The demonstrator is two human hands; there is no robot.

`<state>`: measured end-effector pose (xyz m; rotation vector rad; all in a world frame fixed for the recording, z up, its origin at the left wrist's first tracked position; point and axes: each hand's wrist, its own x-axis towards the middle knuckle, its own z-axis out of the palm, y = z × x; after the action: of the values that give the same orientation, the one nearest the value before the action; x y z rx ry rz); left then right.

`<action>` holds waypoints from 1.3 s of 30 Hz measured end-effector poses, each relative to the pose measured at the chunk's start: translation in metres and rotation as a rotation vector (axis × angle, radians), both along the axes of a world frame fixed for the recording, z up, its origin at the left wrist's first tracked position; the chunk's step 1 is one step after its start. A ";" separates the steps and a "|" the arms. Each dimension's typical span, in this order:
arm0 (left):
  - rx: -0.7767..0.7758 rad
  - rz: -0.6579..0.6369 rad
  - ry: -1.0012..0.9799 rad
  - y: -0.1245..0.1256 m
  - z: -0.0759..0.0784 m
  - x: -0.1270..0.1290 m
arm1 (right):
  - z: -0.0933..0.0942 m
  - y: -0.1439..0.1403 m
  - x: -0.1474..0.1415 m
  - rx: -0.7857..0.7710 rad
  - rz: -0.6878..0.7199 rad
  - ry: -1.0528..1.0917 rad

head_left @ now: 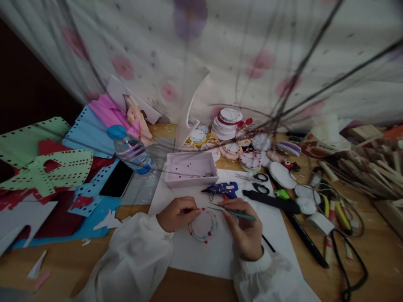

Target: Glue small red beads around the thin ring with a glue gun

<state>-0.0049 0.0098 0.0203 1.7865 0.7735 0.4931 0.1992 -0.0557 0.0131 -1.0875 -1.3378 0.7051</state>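
A thin ring with red beads or hearts (205,240) is above the white paper (182,258) in front of me. My left hand (179,214) pinches the ring's upper left side between thumb and fingers. In my right hand (247,230) is a pair of green tweezers (237,214), their tips pointing left at the top of the ring. Whether the tips hold anything is too small to tell. Beyond my hands lie a blue glue gun (228,189) and a shallow pale box (192,167) with a few small red pieces inside.
Left are a water bottle (134,151), a phone (117,179) and coloured punched sheets (63,167). Decorated round pieces (231,126) stack at the back. Scissors (261,183), a black marker (307,239), cables and wooden sticks (380,163) crowd the right. Dark blurred strands cross the upper view.
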 end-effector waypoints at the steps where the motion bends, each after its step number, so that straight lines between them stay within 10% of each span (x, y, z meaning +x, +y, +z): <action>1: 0.032 0.012 -0.001 -0.001 0.000 0.000 | -0.001 0.000 0.000 -0.004 -0.023 0.032; 11: 0.173 0.553 -0.069 -0.002 -0.014 -0.006 | -0.003 0.005 0.003 0.057 -0.215 0.041; 25: 0.190 0.512 0.081 -0.004 -0.019 -0.001 | 0.001 0.005 0.000 0.061 -0.258 0.094; 39: 0.224 0.556 0.151 -0.010 -0.016 0.002 | 0.058 0.078 -0.004 0.223 -0.074 -0.717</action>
<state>-0.0029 0.0002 0.0042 1.8167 1.3795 0.8416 0.1955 0.0226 0.0712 -1.2511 -1.9112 0.0854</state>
